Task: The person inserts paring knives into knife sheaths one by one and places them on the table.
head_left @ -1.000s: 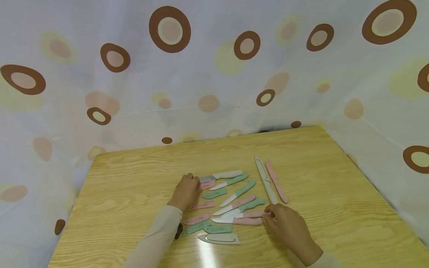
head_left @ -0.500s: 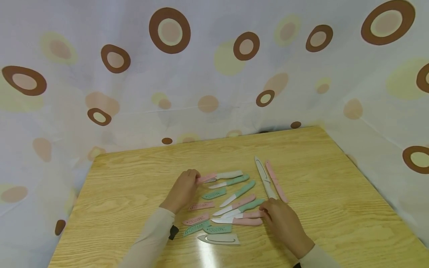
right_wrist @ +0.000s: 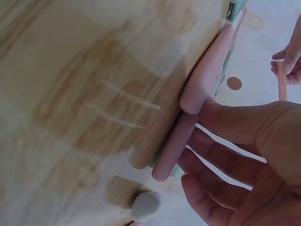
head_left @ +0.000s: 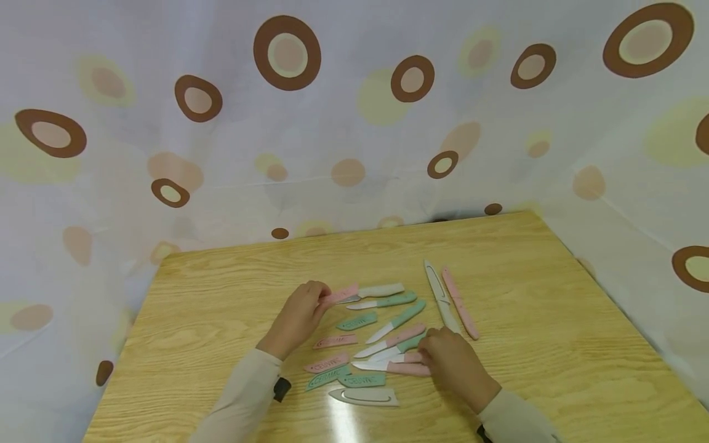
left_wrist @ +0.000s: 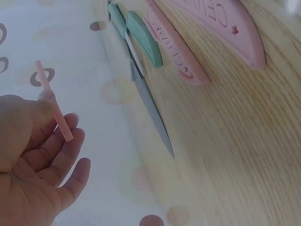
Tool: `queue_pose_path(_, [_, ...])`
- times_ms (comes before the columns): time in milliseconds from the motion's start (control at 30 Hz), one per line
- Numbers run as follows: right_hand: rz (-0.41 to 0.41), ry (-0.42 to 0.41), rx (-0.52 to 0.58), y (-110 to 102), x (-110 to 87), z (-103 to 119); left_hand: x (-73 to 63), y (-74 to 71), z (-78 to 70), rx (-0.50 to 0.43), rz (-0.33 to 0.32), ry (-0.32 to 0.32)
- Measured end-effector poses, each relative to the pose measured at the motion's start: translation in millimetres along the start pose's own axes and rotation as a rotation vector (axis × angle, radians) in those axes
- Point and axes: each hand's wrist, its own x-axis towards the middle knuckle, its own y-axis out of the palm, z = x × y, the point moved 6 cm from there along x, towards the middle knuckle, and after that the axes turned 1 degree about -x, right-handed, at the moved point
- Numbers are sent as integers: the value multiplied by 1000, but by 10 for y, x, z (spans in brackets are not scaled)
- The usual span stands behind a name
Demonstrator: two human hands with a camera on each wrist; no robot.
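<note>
Head view: our L hand (head_left: 296,317) pinches a pink sheath (head_left: 344,293) b/w thumb and fingertips, other fingers loosely bent; the sheath is raised over the table (head_left: 221,307). Just beside lies the cream-handled knife (head_left: 382,290), its bare metal blade (left_wrist: 153,115) pointing to the side of this hand. We judge this the main danger: if we lower the hand w/o looking, the tip may prick a finger, esp. b/c the sheath hides part of the blade from above. So light a hold could also let the sheath turn or drop.

Our R hand (head_left: 456,366) has its fingers half curved, at the ends of the pink handles (head_left: 407,369); we cannot tell if it truly grips one. The white blades (head_left: 368,365) overlap there, so a quick pull could drag neighbours, incl. the green knife (head_left: 411,344), and swing an edge towards us. Also poss.: mixing up w/ two more pink sheaths (head_left: 336,340), which look alike.
</note>
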Motion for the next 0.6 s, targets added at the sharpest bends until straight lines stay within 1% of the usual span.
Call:
queue_pose_path(167, [-22, -31, -6, 19, -13, 17, -21, 15, -12, 19, -3, 16])
queue_pose_path(267, [-3, -29, -28, 22, -19, 13, -36, 17, -13, 23, -2, 14])
queue_pose_path(367, [37, -15, -46, 28, -31, 1, -46, 20, -12, 24, -4, 16])
queue_pose_path(467, [57, -5, -59, 26, -43, -11, -49, 36, -4, 7, -1, 15])
queue_pose_path(600, [62, 13, -76, 9, -63, -31, -50, 70, 18, -28, 15, -9])
